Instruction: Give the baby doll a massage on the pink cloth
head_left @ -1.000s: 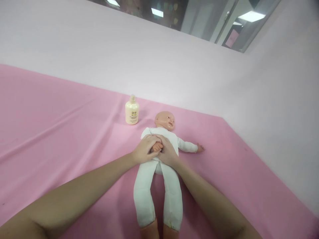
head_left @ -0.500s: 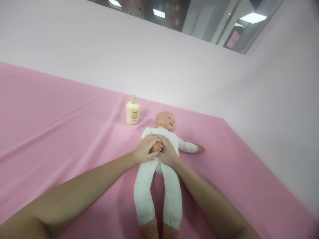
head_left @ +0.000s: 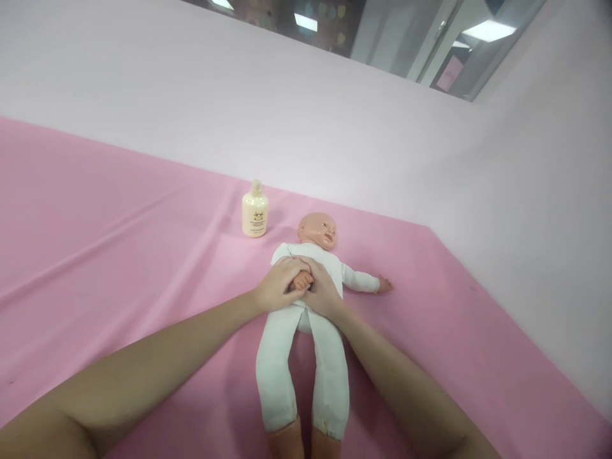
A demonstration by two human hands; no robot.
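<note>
A baby doll [head_left: 329,257] with a bare plastic head and a white cloth body lies on its back on a pink sheet. Over its belly, my left hand [head_left: 280,284] and my right hand [head_left: 324,291] are wrapped together around one of the doll's arms. That arm's small plastic hand [head_left: 303,280] pokes out between my thumbs and palms. Most of my fingers are hidden, overlapping on the far side. The doll's other arm [head_left: 362,280] stretches out to the right on the sheet, and its legs point toward me.
Left of the doll's head stands a cream pump bottle [head_left: 255,213] with a printed label. The pink sheet [head_left: 119,255] has long creases on the left. A pale wall [head_left: 306,127] rises behind it, with a window [head_left: 382,38] at the top.
</note>
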